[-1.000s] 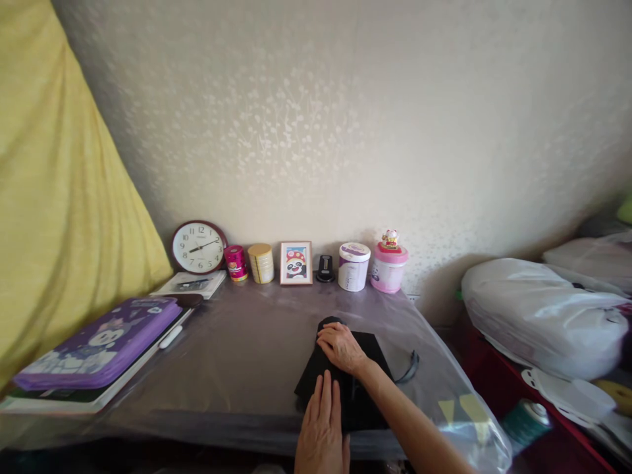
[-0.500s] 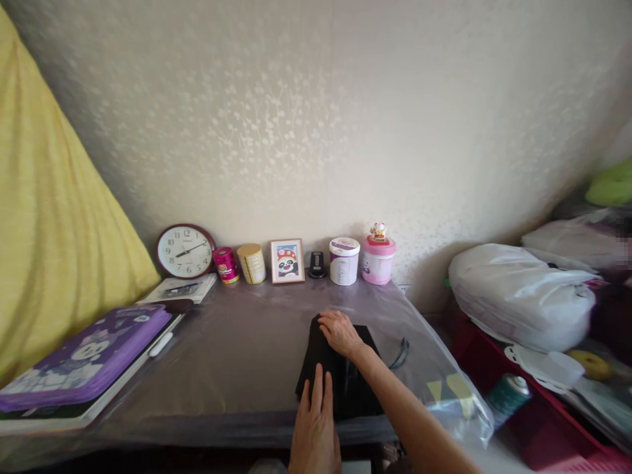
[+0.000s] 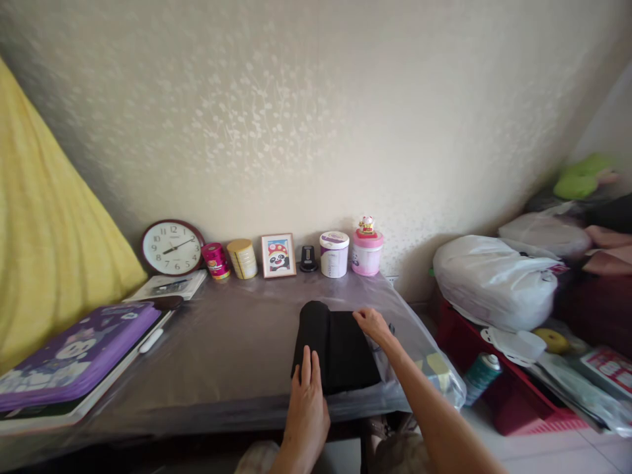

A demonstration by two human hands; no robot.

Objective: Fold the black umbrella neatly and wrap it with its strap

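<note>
A folded black cloth item (image 3: 345, 349) lies near the front edge of the table; its exact kind cannot be told. Its left part is folded over into a thick, rounded strip. My left hand (image 3: 307, 401) rests on the near end of that strip, with its fingers stretched out. At the far right corner, my right hand (image 3: 372, 324) has its fingers curled and pinched on the cloth's edge. Just past my right wrist a bit of dark strap (image 3: 392, 328) shows, mostly hidden by the hand.
Along the wall stand a clock (image 3: 172, 247), several tins, a framed panda picture (image 3: 278, 255) and a pink tub (image 3: 367, 255). A purple case (image 3: 74, 349) lies on books at left. Right of the table are a red crate (image 3: 457, 332), a white bag (image 3: 494, 280) and a spray can (image 3: 482, 378).
My right hand has moved from the cloth's far left part to its far right corner. The cloth now lies flatter on the right. My left hand stays on the near left part.
</note>
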